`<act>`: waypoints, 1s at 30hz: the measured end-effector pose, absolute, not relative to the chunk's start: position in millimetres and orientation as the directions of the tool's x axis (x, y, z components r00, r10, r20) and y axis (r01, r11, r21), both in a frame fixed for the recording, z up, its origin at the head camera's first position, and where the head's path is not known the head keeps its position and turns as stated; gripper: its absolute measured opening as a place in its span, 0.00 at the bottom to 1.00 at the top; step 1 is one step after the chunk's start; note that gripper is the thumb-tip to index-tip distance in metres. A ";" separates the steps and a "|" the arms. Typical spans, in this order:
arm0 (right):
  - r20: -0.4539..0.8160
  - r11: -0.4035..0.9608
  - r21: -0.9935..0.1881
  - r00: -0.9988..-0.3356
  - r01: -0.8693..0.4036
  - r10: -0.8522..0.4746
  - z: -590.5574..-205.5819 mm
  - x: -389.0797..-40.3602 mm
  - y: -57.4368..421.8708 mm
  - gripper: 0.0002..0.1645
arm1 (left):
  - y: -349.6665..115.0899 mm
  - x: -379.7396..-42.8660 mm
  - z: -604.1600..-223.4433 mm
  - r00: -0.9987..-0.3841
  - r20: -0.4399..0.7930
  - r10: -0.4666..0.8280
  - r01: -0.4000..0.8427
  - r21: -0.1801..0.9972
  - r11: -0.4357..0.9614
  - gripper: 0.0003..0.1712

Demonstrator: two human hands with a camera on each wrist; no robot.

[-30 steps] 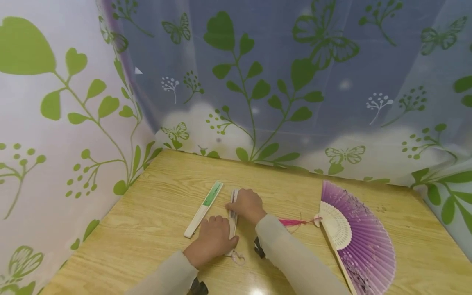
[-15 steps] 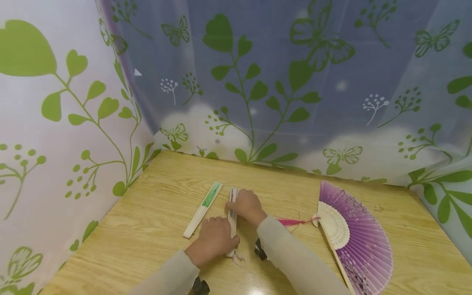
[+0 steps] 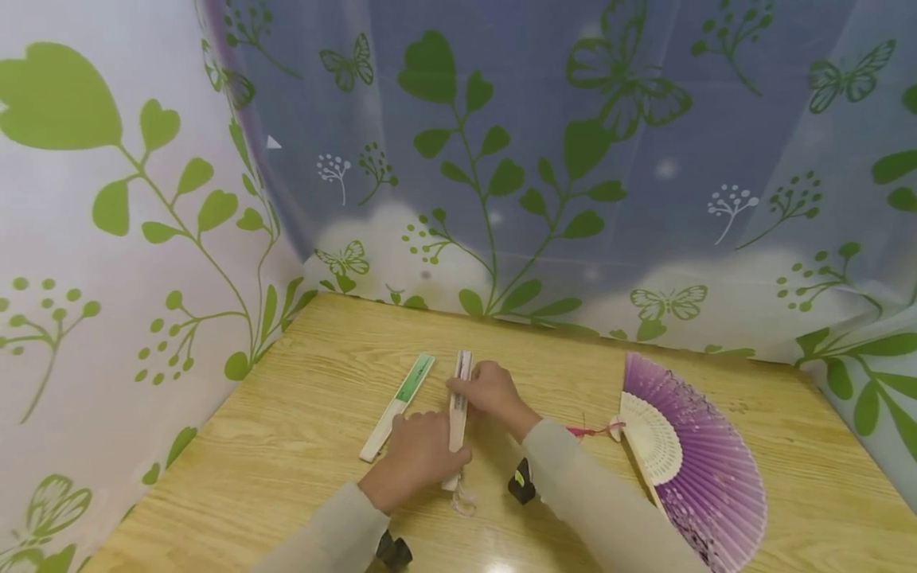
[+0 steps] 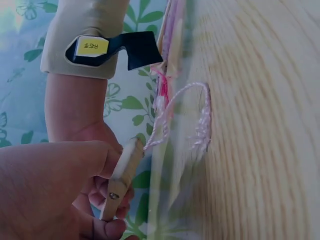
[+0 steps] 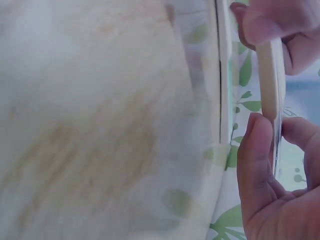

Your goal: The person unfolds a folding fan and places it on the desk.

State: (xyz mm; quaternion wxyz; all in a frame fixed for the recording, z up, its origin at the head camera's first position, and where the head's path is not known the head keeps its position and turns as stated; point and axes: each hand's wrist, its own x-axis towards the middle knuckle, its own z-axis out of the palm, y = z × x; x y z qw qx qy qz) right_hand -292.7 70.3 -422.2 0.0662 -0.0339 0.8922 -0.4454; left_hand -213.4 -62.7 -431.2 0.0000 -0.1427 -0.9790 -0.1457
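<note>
Both hands hold a folded fan (image 3: 458, 426) with pale wooden end sticks, near the middle of the table in the head view. My left hand (image 3: 419, 450) grips its lower, riveted end, from which a pale pink twisted cord (image 4: 205, 117) hangs. Farther up, my right hand (image 3: 496, 388) pinches the fan between thumb and fingers. In the left wrist view the fan's riveted end stands up off the tabletop. The right wrist view shows the fan's edge (image 5: 269, 80) between the two hands. Just left of them lies a second folded fan (image 3: 397, 407), with a green upper part.
An open purple fan (image 3: 716, 461) with a pink tassel (image 3: 583, 431) lies at the right of the wooden table (image 3: 286, 446). Patterned cloth (image 3: 501, 199) hangs along the back and left edges. A black wrist mount (image 3: 523, 481) sits below the right forearm.
The held fan has risen from the table and shifted slightly away, with both hands moving along with it. My right forearm has moved a little to the right, covering part of the pink tassel.
</note>
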 end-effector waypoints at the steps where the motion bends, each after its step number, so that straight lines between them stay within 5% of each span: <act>1: -0.097 0.586 -0.810 -0.989 0.013 -0.113 -421.4 -292.8 71.9 0.21 | -62.8 -213.2 -430.9 -0.957 0.050 0.285 0.287 0.289 0.913 0.16; 9: -0.117 0.496 -0.867 -0.989 0.057 -0.092 -416.1 -293.1 82.4 0.23 | -63.6 -211.5 -427.2 -0.935 0.091 0.343 0.350 0.401 0.847 0.12; 18: -0.092 0.412 -0.910 -0.990 0.040 -0.107 -412.6 -290.7 92.8 0.23 | -65.5 -210.0 -423.6 -0.919 0.044 0.393 0.304 0.714 0.631 0.16; 30: -0.068 0.297 -0.955 -0.983 0.015 -0.169 -403.9 -290.9 107.3 0.19 | -65.0 -212.8 -423.2 -0.911 0.100 0.400 0.310 0.805 0.506 0.16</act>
